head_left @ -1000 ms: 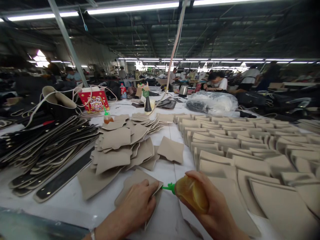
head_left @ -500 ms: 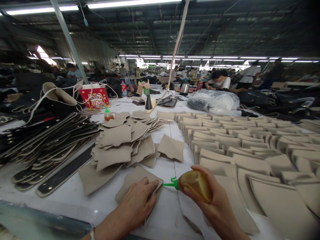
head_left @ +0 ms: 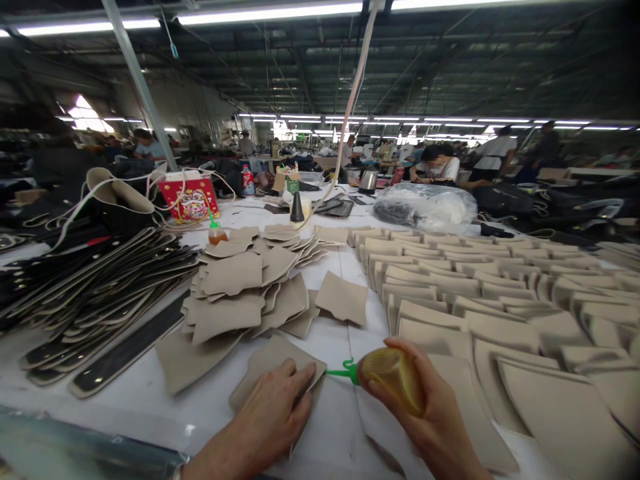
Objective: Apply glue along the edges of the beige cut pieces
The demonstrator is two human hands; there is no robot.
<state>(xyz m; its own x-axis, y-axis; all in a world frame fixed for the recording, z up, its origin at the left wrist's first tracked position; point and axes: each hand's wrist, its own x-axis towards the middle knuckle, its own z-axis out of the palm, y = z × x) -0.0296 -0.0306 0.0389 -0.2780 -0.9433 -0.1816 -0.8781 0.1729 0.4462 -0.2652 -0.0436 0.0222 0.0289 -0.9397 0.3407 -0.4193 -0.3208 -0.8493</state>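
Observation:
My left hand [head_left: 273, 417] lies flat, fingers together, pressing on a beige cut piece [head_left: 267, 363] at the near edge of the white table [head_left: 335, 337]. My right hand [head_left: 425, 413] is wrapped round a small amber squeeze bottle [head_left: 393, 377]. Its green nozzle [head_left: 343, 372] points left and touches the right edge of that piece, beside my left fingertips. A loose heap of the same beige pieces [head_left: 245, 293] lies just beyond my left hand.
Rows of overlapped beige pieces [head_left: 490, 300] fill the right side. Black strips with pale edges [head_left: 95, 293] are piled on the left. A second small bottle [head_left: 216, 233], a red box [head_left: 189, 197] and a plastic bag [head_left: 425, 207] stand farther back. Other people work at distant tables.
The bottle dipped slightly, and its nozzle stays at the piece's right edge. My left hand has kept its place on the piece. The view shifted a little.

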